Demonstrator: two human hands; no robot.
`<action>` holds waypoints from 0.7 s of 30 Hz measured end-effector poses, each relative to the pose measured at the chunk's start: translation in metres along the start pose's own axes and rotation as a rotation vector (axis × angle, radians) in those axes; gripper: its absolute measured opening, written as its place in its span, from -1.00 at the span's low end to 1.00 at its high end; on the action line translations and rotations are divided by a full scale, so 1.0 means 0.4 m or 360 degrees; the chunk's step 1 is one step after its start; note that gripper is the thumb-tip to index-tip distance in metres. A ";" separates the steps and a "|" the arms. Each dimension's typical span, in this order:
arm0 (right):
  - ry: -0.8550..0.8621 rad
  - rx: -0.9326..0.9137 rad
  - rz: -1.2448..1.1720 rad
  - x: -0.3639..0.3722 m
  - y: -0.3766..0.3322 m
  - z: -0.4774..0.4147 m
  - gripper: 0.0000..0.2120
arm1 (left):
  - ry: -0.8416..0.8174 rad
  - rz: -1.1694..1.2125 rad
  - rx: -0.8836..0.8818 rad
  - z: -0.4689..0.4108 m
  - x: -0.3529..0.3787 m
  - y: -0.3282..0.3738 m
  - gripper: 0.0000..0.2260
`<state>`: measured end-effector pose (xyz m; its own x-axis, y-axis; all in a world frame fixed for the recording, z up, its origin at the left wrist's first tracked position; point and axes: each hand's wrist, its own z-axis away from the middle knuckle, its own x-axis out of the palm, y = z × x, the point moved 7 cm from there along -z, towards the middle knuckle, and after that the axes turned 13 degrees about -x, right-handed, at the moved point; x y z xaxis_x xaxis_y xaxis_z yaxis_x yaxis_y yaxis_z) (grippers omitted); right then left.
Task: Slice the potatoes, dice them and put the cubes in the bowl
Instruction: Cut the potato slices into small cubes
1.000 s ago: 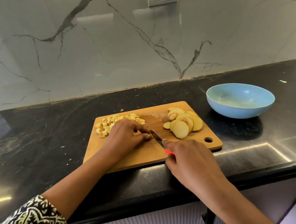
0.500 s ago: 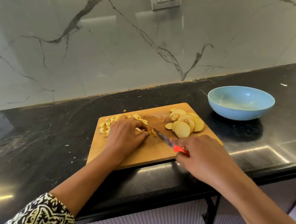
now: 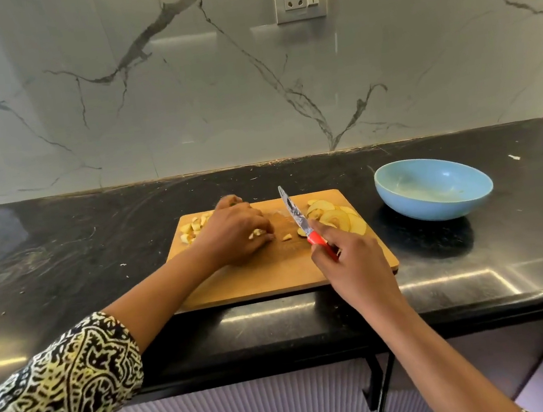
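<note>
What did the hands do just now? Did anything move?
The right hand lifted the knife off the board. The blade now points up and away, and the hand still grips the red handle. The left hand slid farther back beside the cubes, fingers curled over a few pieces. The slices, bowl and board stayed put.

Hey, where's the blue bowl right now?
Head view: the blue bowl sits on the black counter, right of the cutting board and apart from it.

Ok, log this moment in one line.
dicing; left hand gathers cubes; right hand holds knife, tip up; slices uncut; bowl without cubes
</note>
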<state>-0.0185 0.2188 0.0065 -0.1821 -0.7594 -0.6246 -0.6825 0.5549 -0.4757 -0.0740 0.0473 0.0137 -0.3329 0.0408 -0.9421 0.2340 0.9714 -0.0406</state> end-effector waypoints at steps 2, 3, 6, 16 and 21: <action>-0.0010 0.0009 -0.0005 0.002 0.002 -0.001 -0.61 | 0.0017 -0.0100 -0.0088 -0.006 -0.002 -0.026 -0.78; -0.0011 0.0018 -0.0014 0.002 0.004 -0.001 -0.61 | 0.0025 -0.0112 -0.0142 -0.005 -0.003 -0.038 -0.77; -0.0007 0.0052 -0.0040 0.003 0.012 0.000 -0.61 | 0.0089 -0.0048 -0.0201 0.005 -0.011 -0.054 -0.77; 0.0051 0.0127 -0.0069 0.000 0.045 -0.003 -0.64 | 0.0222 -0.0156 -0.0017 0.030 -0.014 -0.061 -0.86; 0.0147 0.0193 -0.0084 -0.024 0.086 -0.006 -0.65 | 0.0420 -0.0046 -0.0146 0.030 -0.045 -0.072 -0.86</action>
<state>-0.0419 0.2445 -0.0022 -0.2164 -0.8134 -0.5400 -0.6032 0.5463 -0.5812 -0.0640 0.0158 0.0278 -0.5674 0.0608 -0.8212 0.1414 0.9897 -0.0244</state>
